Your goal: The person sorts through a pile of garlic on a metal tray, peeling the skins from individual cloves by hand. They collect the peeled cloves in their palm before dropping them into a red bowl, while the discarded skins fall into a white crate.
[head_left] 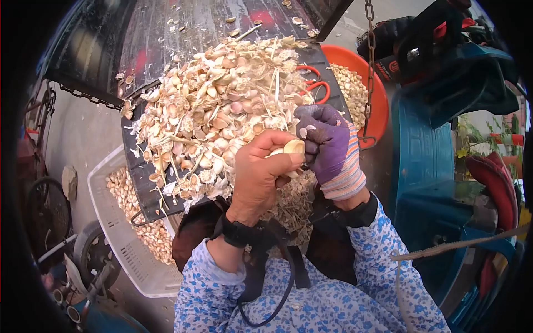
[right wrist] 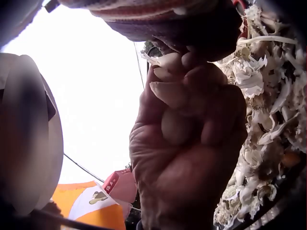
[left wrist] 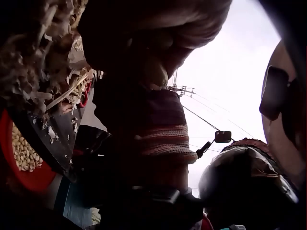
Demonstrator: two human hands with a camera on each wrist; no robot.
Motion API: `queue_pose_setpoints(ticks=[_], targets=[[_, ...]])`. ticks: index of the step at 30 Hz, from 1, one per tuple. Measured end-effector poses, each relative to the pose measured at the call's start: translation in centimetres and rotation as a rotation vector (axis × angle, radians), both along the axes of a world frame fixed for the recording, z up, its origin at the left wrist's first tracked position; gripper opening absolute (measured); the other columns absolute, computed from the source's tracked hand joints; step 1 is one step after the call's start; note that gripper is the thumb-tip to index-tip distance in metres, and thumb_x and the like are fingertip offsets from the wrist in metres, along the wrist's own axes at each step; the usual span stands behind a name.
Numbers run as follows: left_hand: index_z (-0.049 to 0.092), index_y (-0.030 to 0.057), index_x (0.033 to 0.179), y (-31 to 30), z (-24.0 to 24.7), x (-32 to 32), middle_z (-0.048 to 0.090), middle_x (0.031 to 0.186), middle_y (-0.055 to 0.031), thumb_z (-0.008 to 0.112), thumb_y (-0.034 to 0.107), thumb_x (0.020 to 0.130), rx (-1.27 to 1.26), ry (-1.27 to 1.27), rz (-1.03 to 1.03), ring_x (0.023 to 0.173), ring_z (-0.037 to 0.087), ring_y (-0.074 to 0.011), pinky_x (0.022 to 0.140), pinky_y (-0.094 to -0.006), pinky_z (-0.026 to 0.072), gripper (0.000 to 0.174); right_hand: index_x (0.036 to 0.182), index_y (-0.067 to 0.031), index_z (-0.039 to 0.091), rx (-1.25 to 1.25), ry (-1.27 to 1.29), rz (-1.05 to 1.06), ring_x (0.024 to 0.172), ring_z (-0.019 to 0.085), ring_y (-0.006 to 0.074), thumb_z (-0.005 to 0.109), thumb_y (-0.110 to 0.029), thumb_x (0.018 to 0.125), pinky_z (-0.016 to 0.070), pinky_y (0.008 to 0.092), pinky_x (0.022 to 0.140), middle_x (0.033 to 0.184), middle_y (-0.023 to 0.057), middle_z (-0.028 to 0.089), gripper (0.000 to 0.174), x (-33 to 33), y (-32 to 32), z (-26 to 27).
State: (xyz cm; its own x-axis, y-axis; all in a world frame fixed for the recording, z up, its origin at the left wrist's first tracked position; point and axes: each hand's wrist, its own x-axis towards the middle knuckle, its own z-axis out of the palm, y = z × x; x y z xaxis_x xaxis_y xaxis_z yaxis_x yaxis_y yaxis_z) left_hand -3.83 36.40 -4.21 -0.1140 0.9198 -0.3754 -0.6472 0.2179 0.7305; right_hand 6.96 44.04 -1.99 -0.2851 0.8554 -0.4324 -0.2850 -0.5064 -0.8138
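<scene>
My bare left hand holds several garlic cloves; one pale clove shows between thumb and forefinger. In the right wrist view more cloves lie against the curled fingers and palm. My right hand, in a purple-coated knit glove, is curled right against the left fingertips and pinches at a clove with a wisp of skin on it. A flake of peel sticks to the glove. Beyond both hands spreads a heap of unpeeled garlic cloves with stalks and papery skins, on a black ribbed board.
Red-handled scissors lie at the heap's right side. An orange basin of peeled cloves stands at right, near a hanging chain. At lower left is a white crate of cloves. A teal vehicle body flanks the right.
</scene>
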Motion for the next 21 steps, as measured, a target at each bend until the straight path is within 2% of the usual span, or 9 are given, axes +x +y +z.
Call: queue_pose_setpoints(ticks=[2, 3, 7, 10, 14, 15, 18, 20, 21], targets=[[0.057, 0.0022, 0.104, -0.1, -0.8, -0.4, 0.064, 0.084, -0.0088, 0.062, 0.004, 0.079, 0.054, -0.168, 0.02, 0.066, 0.061, -0.0136, 0.046, -0.022, 0.0408, 0.025, 0.101, -0.0022, 0.054, -0.082, 0.171, -0.004, 0.052, 0.04, 0.0033, 0.057, -0.006, 0.086, 0.0305, 0.0181, 0.044, 0.069, -0.0013, 0.048, 0.015, 1.8, 0.4, 0.0], [0.056, 0.0026, 0.108, -0.1, -1.1, -0.6, 0.065, 0.087, -0.0109, 0.061, 0.004, 0.08, 0.081, -0.252, 0.028, 0.067, 0.062, -0.0154, 0.045, -0.0225, 0.0407, 0.028, 0.096, -0.0027, 0.054, -0.031, 0.108, -0.007, 0.048, 0.033, 0.0031, 0.052, -0.005, 0.088, 0.0273, 0.0186, 0.042, 0.066, -0.0027, 0.045, 0.008, 2.5, 0.6, 0.0], [0.051, 0.0043, 0.116, 0.9, -0.7, -1.6, 0.062, 0.102, -0.0172, 0.057, 0.007, 0.085, 0.155, -0.353, 0.091, 0.075, 0.062, -0.0205, 0.047, -0.0234, 0.0427, 0.031, 0.092, -0.0053, 0.058, -0.168, -0.104, 0.139, 0.047, 0.039, 0.0026, 0.062, -0.022, 0.087, 0.0281, 0.0186, 0.042, 0.066, -0.0028, 0.049, 0.018, 4.9, -1.0, 0.8], [0.05, 0.0048, 0.117, 3.4, 0.3, -1.5, 0.062, 0.099, -0.0158, 0.056, 0.01, 0.088, 0.043, -0.236, 0.135, 0.075, 0.061, -0.0204, 0.049, -0.0249, 0.0427, 0.03, 0.087, -0.0032, 0.058, -0.103, -0.149, 0.141, 0.049, 0.042, 0.0053, 0.065, -0.019, 0.085, 0.0328, 0.0209, 0.045, 0.063, -0.0012, 0.049, 0.017, 6.1, -1.7, -0.3], [0.051, 0.0021, 0.113, 9.9, 1.5, 2.2, 0.061, 0.094, -0.0108, 0.048, 0.027, 0.097, -0.002, -0.057, 0.071, 0.077, 0.06, -0.017, 0.055, -0.0249, 0.0446, 0.03, 0.085, -0.0024, 0.061, -0.041, -0.204, 0.214, 0.055, 0.05, 0.0065, 0.067, -0.02, 0.084, 0.0404, 0.0223, 0.049, 0.068, -0.0001, 0.056, 0.018, 7.7, -2.0, -1.4], [0.052, 0.0013, 0.111, 11.9, 2.0, 3.8, 0.06, 0.092, -0.0084, 0.046, 0.033, 0.098, -0.034, -0.025, 0.091, 0.076, 0.06, -0.016, 0.057, -0.0259, 0.0469, 0.035, 0.086, -0.0031, 0.061, -0.054, -0.201, 0.224, 0.055, 0.051, 0.0067, 0.064, -0.018, 0.086, 0.0406, 0.0224, 0.049, 0.068, -0.0005, 0.056, 0.015, 8.0, -2.1, -1.9], [0.045, 0.0006, 0.122, 16.9, 1.8, 8.2, 0.056, 0.107, -0.0123, 0.043, 0.053, 0.095, 0.001, -0.112, 0.139, 0.099, 0.057, -0.0219, 0.082, -0.0365, 0.0503, 0.059, 0.094, -0.0046, 0.062, -0.051, -0.125, 0.239, 0.057, 0.052, 0.0073, 0.055, -0.012, 0.09, 0.0412, 0.0223, 0.049, 0.072, -0.0004, 0.059, 0.011, 9.2, -2.5, -3.9], [-0.013, -0.0031, 0.144, 19.1, -1.5, 9.1, 0.004, 0.148, -0.0267, 0.044, 0.069, 0.085, 0.247, -0.197, -0.06, 0.135, 0.026, -0.0353, 0.105, -0.0528, 0.0324, 0.109, 0.099, -0.0043, 0.061, -0.09, -0.074, 0.252, 0.059, 0.054, 0.0077, 0.053, -0.012, 0.09, 0.042, 0.0224, 0.05, 0.076, 0.0008, 0.06, 0.014, 9.8, -2.6, -4.7], [-0.015, -0.0038, 0.143, 19.3, -1.7, 9.7, -0.002, 0.149, -0.027, 0.044, 0.072, 0.083, 0.204, -0.181, -0.056, 0.138, 0.016, -0.0358, 0.109, -0.0534, 0.0236, 0.113, 0.103, -0.0029, 0.059, -0.067, -0.082, 0.241, 0.065, 0.057, 0.0105, 0.051, -0.008, 0.09, 0.0437, 0.0245, 0.052, 0.081, 0.0031, 0.062, 0.017, 10.2, -2.9, -5.6]])
